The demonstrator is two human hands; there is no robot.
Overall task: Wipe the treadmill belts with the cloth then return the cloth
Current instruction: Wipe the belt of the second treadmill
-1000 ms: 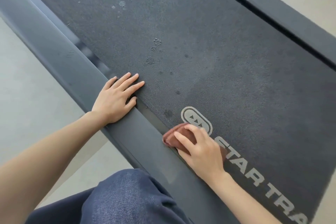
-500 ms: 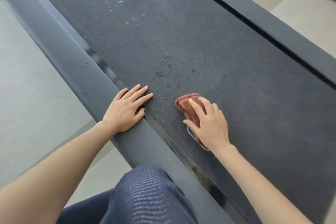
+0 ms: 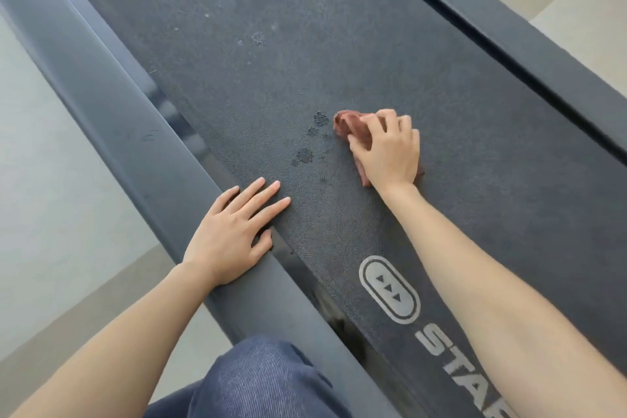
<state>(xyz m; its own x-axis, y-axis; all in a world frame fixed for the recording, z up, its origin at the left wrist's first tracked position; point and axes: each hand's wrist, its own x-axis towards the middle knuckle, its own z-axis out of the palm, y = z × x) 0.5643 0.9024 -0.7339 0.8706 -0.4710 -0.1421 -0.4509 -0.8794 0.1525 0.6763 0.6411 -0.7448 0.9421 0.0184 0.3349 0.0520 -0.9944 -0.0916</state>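
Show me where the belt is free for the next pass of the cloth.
Free: the wide strip of belt between the right hand and the far rail, and the stretch beyond the cloth. Crowded: near the left hand, by the spots.

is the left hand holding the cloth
No, the left hand lies flat and empty across the side rail and belt, while the right hand grips the brown cloth.

Right hand [image 3: 386, 149] grips bunched reddish cloth [image 3: 349, 124] on treadmill belt [image 3: 339, 44], mid-width, just beside dark spots [image 3: 305, 154]. Left hand [image 3: 230, 234] flat, fingers straight, spanning left side rail [image 3: 118, 112] and belt edge.
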